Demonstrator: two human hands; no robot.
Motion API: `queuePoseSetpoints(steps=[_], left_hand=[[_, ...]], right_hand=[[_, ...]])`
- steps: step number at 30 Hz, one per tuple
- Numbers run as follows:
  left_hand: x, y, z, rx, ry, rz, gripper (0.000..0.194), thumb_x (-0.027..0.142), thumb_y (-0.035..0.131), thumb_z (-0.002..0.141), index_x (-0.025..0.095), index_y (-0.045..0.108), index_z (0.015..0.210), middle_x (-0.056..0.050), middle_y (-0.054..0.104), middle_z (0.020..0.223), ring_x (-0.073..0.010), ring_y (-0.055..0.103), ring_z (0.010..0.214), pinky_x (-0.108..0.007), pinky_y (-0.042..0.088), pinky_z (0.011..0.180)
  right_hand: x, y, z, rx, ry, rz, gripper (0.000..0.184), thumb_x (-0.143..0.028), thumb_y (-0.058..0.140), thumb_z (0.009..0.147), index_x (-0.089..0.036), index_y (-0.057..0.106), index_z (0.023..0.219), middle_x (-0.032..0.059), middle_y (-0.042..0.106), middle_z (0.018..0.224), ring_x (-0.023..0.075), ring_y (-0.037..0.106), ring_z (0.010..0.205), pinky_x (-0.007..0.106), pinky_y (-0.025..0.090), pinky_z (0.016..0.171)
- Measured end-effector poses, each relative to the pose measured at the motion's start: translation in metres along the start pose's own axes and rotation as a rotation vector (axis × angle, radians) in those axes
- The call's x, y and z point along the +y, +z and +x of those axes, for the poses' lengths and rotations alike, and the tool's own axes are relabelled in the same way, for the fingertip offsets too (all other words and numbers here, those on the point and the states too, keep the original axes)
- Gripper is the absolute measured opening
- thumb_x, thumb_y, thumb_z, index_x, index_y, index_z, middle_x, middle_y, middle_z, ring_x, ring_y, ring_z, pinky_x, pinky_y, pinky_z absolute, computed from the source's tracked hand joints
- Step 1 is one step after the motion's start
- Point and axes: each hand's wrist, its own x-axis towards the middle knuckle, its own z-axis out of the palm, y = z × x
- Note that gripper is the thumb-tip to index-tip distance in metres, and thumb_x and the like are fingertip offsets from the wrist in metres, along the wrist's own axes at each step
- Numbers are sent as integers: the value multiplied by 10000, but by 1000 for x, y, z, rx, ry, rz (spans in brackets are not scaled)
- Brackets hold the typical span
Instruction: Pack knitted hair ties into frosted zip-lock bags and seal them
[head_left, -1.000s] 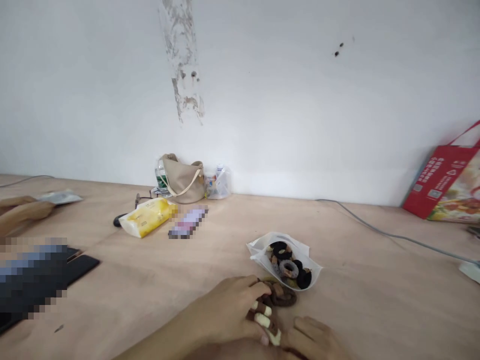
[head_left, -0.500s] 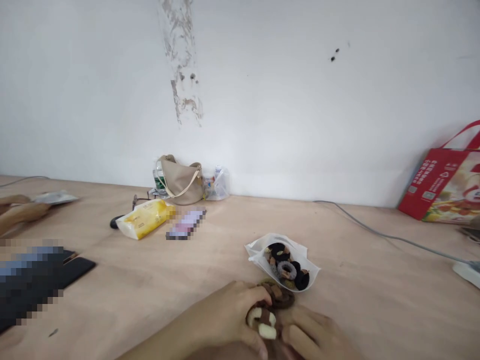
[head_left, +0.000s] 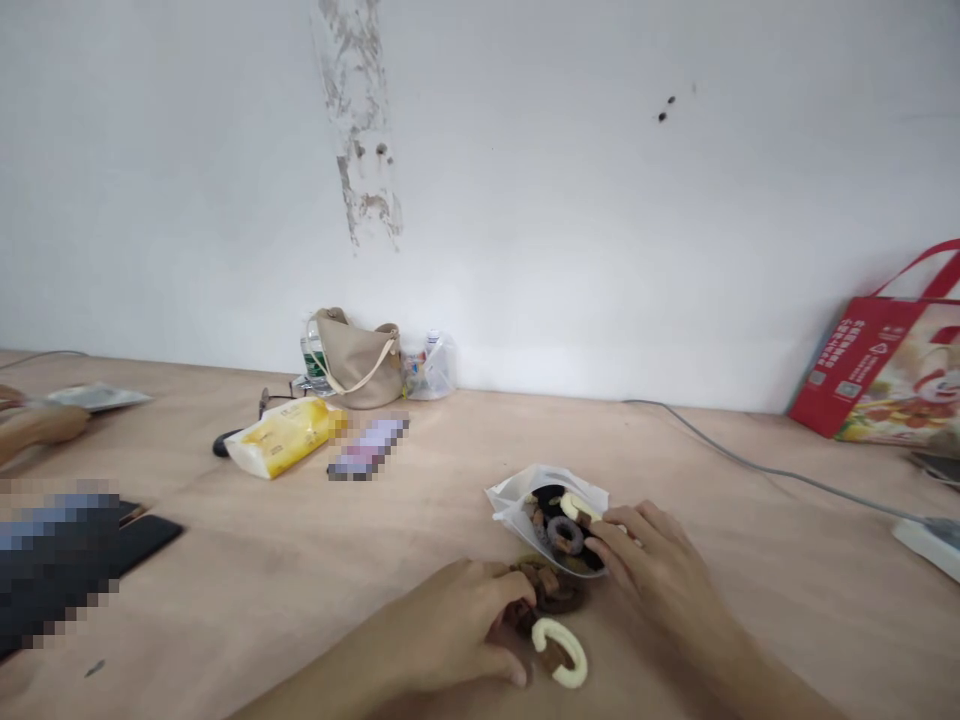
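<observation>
A white pouch (head_left: pixel 510 508) lies open on the table with several hair ties inside, black, grey and brown. My right hand (head_left: pixel 652 550) reaches over its right edge, fingers closed on a cream hair tie (head_left: pixel 576 506) at the pouch's mouth. In front of the pouch, my left hand (head_left: pixel 480 615) curls its fingers around a dark brown hair tie (head_left: pixel 519 614), partly hidden by them. Just right of the left thumb lies a cream hair tie with a brown band (head_left: pixel 574 668). More brown hair ties (head_left: pixel 562 597) are piled between the left fingers and the pouch.
Farther back stand a beige handbag (head_left: pixel 360 365), a yellow tissue pack (head_left: pixel 289 435) and a phone (head_left: pixel 369 447). A red shopping bag (head_left: pixel 847 365) leans at the right wall, near a grey cable (head_left: pixel 720 450) and white power strip (head_left: pixel 926 550). Another person's hand (head_left: pixel 45 432) is at far left.
My right hand has moved from beside the left hand up to the pouch, now with a cream hair tie. Another cream hair tie now shows right of my left hand, which has barely moved.
</observation>
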Motion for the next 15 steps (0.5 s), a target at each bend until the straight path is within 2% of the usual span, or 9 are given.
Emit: queuePoseSetpoints(steps=[4, 7, 10, 12, 15], left_hand=[[0, -1, -1, -13, 9, 26, 307, 429, 663, 800, 253, 593, 1041, 4, 651, 907, -204, 611, 827, -232, 398, 634], [1, -2, -1, -16, 7, 23, 331, 424, 680, 786, 248, 600, 1055, -3, 651, 916, -214, 614, 840, -237, 409, 647], [2, -2, -1, -1, 17, 22, 309, 409, 693, 772, 240, 611, 1018, 0, 653, 917, -213, 620, 835, -239, 415, 645], [1, -2, -1, 6, 24, 19, 296, 394, 693, 772, 245, 610, 1015, 6, 651, 924, -207, 622, 836, -234, 418, 640], [1, -2, -1, 9, 31, 21, 274, 383, 689, 777, 245, 614, 1000, 7, 646, 925, -203, 621, 843, -226, 414, 634]], right_hand=[[-2, -11, -1, -6, -14, -31, 234, -153, 403, 957, -189, 627, 1014, 72, 693, 986, 195, 564, 743, 345, 422, 729], [-19, -25, 1, -22, -76, 96, 246, -162, 380, 968, -178, 617, 1029, 67, 695, 925, 175, 593, 764, 302, 442, 723], [-45, -25, 2, -155, -246, 313, 228, -243, 394, 992, -204, 610, 926, 5, 667, 760, 129, 595, 667, 235, 436, 622], [-59, -20, 1, -145, -321, 333, 258, -235, 392, 1003, -205, 579, 828, -32, 640, 693, 107, 582, 608, 222, 415, 586], [-66, -17, 1, -98, -326, 353, 354, -203, 316, 1026, -200, 525, 740, -52, 622, 661, 83, 566, 574, 202, 406, 575]])
